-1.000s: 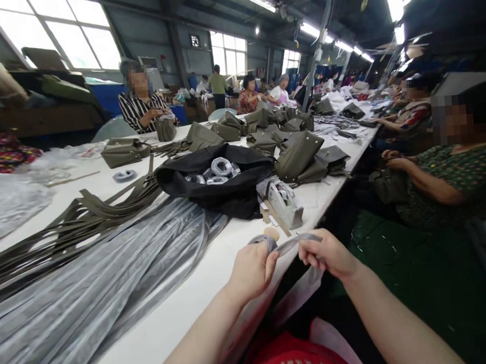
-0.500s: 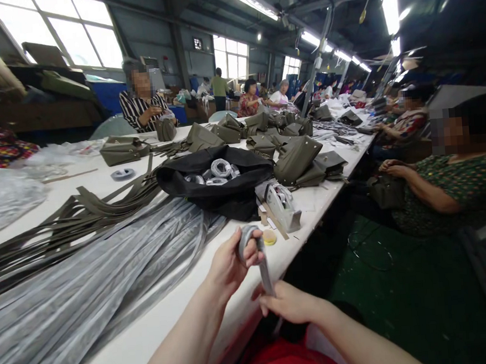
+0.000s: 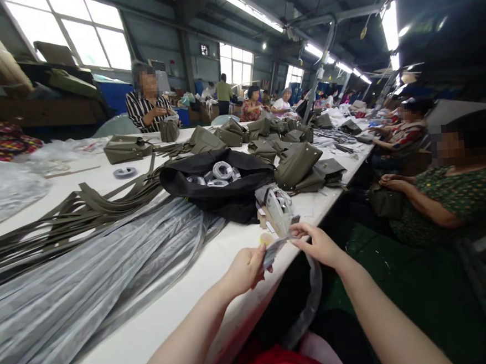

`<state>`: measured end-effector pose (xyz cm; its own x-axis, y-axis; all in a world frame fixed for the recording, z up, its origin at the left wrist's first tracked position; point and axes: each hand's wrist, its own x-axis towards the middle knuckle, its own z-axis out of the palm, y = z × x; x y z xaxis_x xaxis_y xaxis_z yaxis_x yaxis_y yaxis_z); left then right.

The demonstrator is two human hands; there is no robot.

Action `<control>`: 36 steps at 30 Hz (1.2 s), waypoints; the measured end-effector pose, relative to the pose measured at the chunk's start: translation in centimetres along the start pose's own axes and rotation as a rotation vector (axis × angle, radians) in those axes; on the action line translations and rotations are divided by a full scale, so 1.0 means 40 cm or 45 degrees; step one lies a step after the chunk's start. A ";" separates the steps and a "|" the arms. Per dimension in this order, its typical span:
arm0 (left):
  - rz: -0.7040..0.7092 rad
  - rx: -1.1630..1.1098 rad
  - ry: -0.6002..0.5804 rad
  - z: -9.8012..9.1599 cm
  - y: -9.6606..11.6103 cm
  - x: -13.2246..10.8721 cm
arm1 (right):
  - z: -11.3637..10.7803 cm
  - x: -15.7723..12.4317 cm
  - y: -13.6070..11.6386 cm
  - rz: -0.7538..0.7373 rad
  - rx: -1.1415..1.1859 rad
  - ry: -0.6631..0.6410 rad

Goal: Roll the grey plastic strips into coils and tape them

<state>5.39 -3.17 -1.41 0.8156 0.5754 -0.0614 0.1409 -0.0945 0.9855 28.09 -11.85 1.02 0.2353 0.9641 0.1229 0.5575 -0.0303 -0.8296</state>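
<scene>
My left hand [image 3: 249, 267] is closed around the wound part of a grey plastic-wrapped strap [image 3: 274, 251], over the table's front edge. Pinched between the fingers of my right hand [image 3: 317, 244] is the same strap, stretched short between both hands. Its loose length hangs below my right hand and curves down to my lap. Just beyond my fingers stands a tape dispenser [image 3: 278, 206], with a yellowish tape roll [image 3: 266, 239] beside it, partly behind the strap. A black bag [image 3: 176, 178] behind them holds several coiled straps [image 3: 222, 170].
Long grey wrapped straps [image 3: 120, 268] and bare olive straps [image 3: 99, 208] cover the table's left side. One coil [image 3: 124, 172] lies apart. Olive handbags [image 3: 298, 164] are heaped beyond the black bag. A co-worker [image 3: 455, 189] sits at right, another [image 3: 150, 102] across the table.
My left hand has lowered and turned the coil flatter. My right hand has moved up and right from below it, drawing the strap toward the tape dispenser; the loose end now hangs in view.
</scene>
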 end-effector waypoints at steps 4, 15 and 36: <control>-0.174 -0.672 -0.134 0.000 0.009 0.003 | 0.088 -0.028 0.007 -0.226 0.056 -0.321; 0.194 -1.148 0.431 -0.129 0.033 0.008 | 0.334 -0.147 -0.002 0.218 0.336 -0.864; -0.339 -0.937 -0.264 -0.060 0.003 0.016 | 0.091 -0.049 0.067 0.098 0.114 -0.355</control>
<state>4.57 -0.87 -0.95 0.9042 0.3344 -0.2659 -0.0015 0.6247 0.7808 26.21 -12.87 -3.43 0.0397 0.9955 -0.0865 0.4710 -0.0949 -0.8770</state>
